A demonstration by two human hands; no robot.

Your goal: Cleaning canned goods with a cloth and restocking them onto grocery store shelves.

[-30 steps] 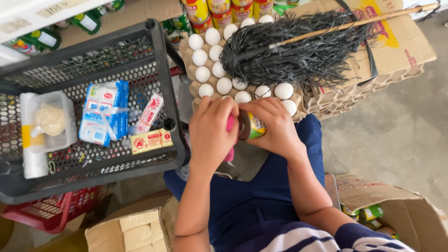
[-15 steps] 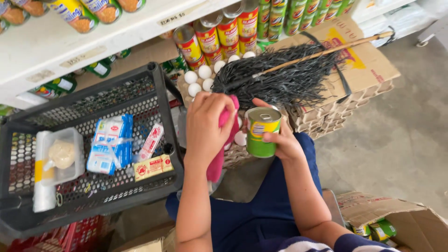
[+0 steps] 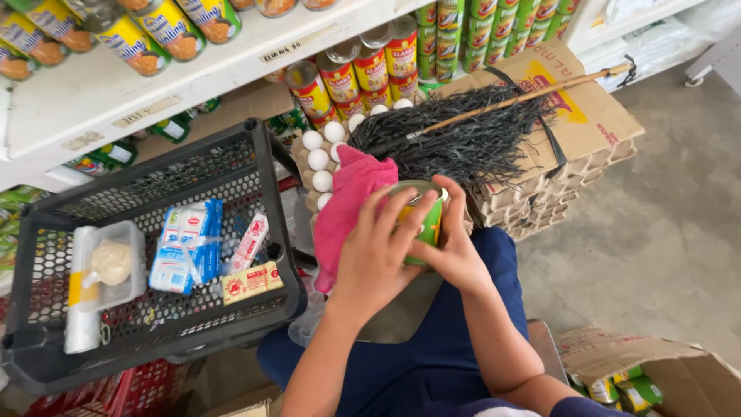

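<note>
My right hand (image 3: 457, 249) grips a green tin can (image 3: 423, 218) from the right, held over my lap. My left hand (image 3: 373, 253) presses a pink cloth (image 3: 347, 205) against the can's left side and top, fingers spread over the rim. The cloth hangs down from the hand. Behind the can lies a tray of white eggs (image 3: 320, 158), partly covered by a black stringy mop head (image 3: 459, 139) on a wooden stick.
A black plastic basket (image 3: 147, 328) at left holds blue packets, a butter pack and a clear tub. White shelves (image 3: 231, 58) above carry rows of cans. Stacked cardboard (image 3: 583, 123) lies under the mop; an open carton (image 3: 656, 378) of green cans sits bottom right.
The can has come up closer to the camera and my left hand with the pink cloth now covers its top and side. The view has tilted up toward the shelves.
</note>
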